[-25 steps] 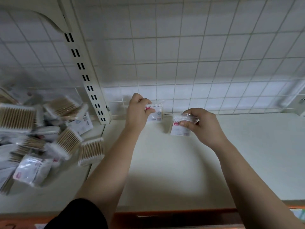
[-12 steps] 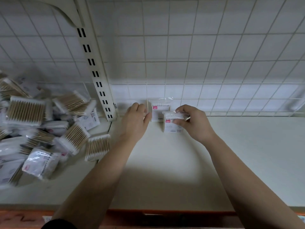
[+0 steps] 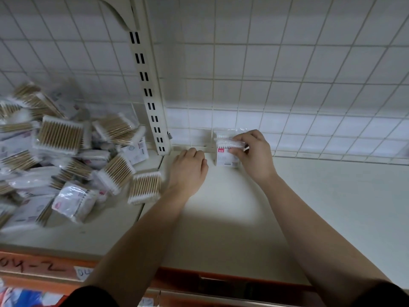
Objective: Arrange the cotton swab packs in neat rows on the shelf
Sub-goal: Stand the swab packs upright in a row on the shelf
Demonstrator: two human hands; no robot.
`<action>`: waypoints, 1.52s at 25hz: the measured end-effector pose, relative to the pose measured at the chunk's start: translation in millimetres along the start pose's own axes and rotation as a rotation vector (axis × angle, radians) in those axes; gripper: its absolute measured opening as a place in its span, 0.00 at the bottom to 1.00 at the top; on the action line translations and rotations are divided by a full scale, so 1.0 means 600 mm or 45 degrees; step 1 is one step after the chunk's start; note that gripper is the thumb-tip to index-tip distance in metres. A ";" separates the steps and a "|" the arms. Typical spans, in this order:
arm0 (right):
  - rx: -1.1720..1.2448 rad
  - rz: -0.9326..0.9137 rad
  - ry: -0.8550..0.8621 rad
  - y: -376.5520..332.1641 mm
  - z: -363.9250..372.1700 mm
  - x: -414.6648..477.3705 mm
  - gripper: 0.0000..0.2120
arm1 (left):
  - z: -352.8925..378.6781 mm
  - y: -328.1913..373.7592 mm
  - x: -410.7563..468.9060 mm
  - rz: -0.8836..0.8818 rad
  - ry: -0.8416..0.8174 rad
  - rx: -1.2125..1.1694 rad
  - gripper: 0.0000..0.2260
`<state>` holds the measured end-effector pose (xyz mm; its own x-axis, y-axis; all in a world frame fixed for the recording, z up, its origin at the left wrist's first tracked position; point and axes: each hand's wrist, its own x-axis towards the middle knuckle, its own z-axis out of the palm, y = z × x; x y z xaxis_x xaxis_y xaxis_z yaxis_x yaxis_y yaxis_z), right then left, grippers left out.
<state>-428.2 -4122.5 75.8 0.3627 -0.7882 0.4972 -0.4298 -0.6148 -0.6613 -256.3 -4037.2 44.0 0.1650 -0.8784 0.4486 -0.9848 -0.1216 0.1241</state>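
Dozens of loose packs (image 3: 66, 156) lie heaped at left, crinkly film over wooden-stemmed swabs. Having released its pack, the left hand (image 3: 188, 169) rests loosely curled and empty on the smooth shelf (image 3: 309, 207). The right hand (image 3: 254, 154) pinches the front pack (image 3: 225, 157) upright against the rear pack (image 3: 229, 132) at the wire grid (image 3: 309, 85): row begun.

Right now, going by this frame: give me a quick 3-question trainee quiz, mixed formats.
1. True or false: the loose pile of packs lies to the right of the slotted post.
2. Which hand pinches the standing pack at the back of the shelf? A) left B) right C) both
3. Fill in: that pack stands ___, not flat.

Key: 1 false, the pile is left of the post. 2 B, the right hand. 3 upright.
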 end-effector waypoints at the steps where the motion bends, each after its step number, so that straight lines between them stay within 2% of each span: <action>1: -0.008 -0.010 0.018 0.001 0.002 0.002 0.12 | -0.001 0.001 -0.001 -0.001 0.001 0.005 0.08; 7: -0.164 -0.021 0.010 0.008 0.009 0.011 0.15 | -0.011 0.007 -0.003 -0.032 -0.020 0.027 0.08; 11: -0.144 -0.041 0.110 -0.003 -0.002 0.005 0.18 | -0.029 0.006 -0.005 -0.011 -0.046 0.081 0.12; 14: -0.055 -0.046 0.199 -0.025 -0.012 0.005 0.16 | -0.060 -0.005 -0.007 -0.029 0.042 -0.035 0.16; 17: 0.055 -0.141 0.212 -0.061 -0.006 0.008 0.14 | -0.098 -0.019 -0.019 -0.027 0.197 -0.023 0.14; 19: 0.110 -0.189 0.168 -0.088 0.006 0.006 0.13 | -0.124 -0.033 -0.029 -0.060 0.243 0.034 0.10; 23: 0.133 -0.249 0.000 -0.139 0.054 -0.006 0.09 | -0.169 -0.089 -0.061 -0.128 0.288 0.020 0.15; 26: 0.145 -0.302 -0.086 -0.177 0.096 -0.010 0.08 | -0.206 -0.143 -0.082 -0.168 0.324 0.040 0.12; 32: 0.129 -0.329 -0.296 -0.257 0.179 -0.020 0.07 | -0.261 -0.276 -0.101 -0.148 0.376 0.083 0.11; 38: 0.164 -0.208 -0.353 -0.308 0.245 -0.042 0.09 | -0.274 -0.340 -0.116 -0.035 0.389 0.050 0.09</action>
<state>-236.3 -3985.4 102.9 0.6365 -0.6319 0.4422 -0.2463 -0.7098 -0.6599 -57.7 -3875.2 133.1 0.1944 -0.6958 0.6915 -0.9801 -0.1664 0.1081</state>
